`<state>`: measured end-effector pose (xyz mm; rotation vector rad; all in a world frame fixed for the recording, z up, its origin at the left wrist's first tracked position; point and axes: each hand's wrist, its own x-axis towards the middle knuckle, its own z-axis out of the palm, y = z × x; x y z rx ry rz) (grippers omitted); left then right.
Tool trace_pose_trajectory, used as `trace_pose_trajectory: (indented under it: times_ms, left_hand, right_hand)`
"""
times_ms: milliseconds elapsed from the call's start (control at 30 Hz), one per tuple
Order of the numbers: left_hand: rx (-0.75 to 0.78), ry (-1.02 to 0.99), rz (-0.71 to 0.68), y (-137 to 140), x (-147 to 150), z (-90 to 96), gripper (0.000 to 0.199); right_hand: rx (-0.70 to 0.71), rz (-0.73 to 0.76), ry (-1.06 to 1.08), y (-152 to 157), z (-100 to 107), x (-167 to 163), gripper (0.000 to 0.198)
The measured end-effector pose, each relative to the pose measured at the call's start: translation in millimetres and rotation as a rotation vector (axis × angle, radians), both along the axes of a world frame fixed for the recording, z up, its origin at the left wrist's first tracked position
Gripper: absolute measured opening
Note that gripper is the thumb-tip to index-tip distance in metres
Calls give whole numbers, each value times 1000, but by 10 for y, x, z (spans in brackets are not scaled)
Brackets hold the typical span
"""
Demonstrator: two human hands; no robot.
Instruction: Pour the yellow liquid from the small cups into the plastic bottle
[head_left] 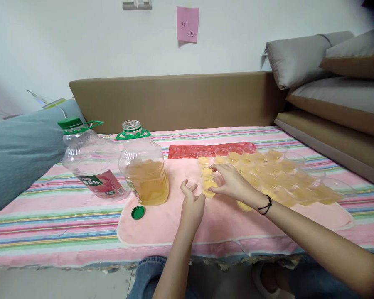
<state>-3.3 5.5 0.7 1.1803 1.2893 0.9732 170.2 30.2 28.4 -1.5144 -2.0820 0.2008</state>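
Cup (209, 185) of yellow liquid at frame centre on the pink mat (162, 224), pinched at the rim by right hand (233, 185), left hand (191, 203) loose beside it, liable to tip and spill if bumped against neighbouring cups (280, 174).

Small clear cup (209, 185), upright on the pink mat (162, 224), holds yellow liquid, front of the cup cluster, at three o'clock from the open bottle (144, 166).
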Motion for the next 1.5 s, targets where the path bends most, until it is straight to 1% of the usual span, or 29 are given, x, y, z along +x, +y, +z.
trace_pose_trajectory:
  times_ms: [100, 167, 200, 300, 367, 467, 567, 633, 700, 800, 867, 933, 1033, 1133, 1200, 1300, 1500]
  left_hand:
    - [23, 94, 3, 33, -28, -7, 48]
    - [32, 190, 13, 55, -76, 10, 36]
    - [36, 242, 10, 64, -107, 26, 30]
    - [42, 373, -40, 80, -205, 86, 19]
    - [36, 433, -70, 79, -259, 130, 16]
    - [39, 514, -79, 65, -322, 205, 16]
    - [60, 594, -101, 38, -389, 302, 13]
    - [58, 641, -134, 14, -449, 363, 11]
    - [38, 686, -176, -6, -518, 406, 13]
    - [-5, 757, -229, -15, -609, 418, 18]
    - [-30, 802, -247, -7, -645, 400, 18]
    - [-41, 838, -250, 2, -654, 378, 19]
    - [-34, 858, -254, 1, -634, 361, 20]
    - [-23, 846, -263, -11, -606, 365, 21]
    - [-22, 837, -259, -13, -601, 365, 19]
    - [-16, 833, -240, 1, -618, 352, 16]
    - [-10, 808, -244, 29, -657, 304, 15]
  right_hand:
    - [65, 156, -18, 46, 71, -61, 48]
    - [65, 242, -56, 113, 101, -150, 50]
    - [50, 261, -81, 157, 109, -202, 53]
    - [-8, 245, -162, 305, 103, -365, 65]
    - [-23, 209, -203, 392, 87, -462, 68]
    - [-7, 170, -251, 470, 79, -586, 64]
    - [3, 180, -266, 487, 150, -676, 61]
    - [7, 193, -235, 455, 270, -694, 64]
    - [33, 196, -170, 371, 442, -660, 68]
    - [72, 205, -61, 117, 694, -511, 73]
    - [56, 213, -32, -117, 758, -382, 77]
    - [24, 213, -28, -353, 695, -266, 84]
    - [-59, 193, -45, -601, 430, -155, 90]
    - [-72, 157, -80, -680, 164, -109, 89]
    - [-60, 137, -104, -678, 60, -96, 88]
    - [-59, 140, -130, -671, 0, -91, 87]
    - [-26, 139, -192, -712, -28, -107, 84]
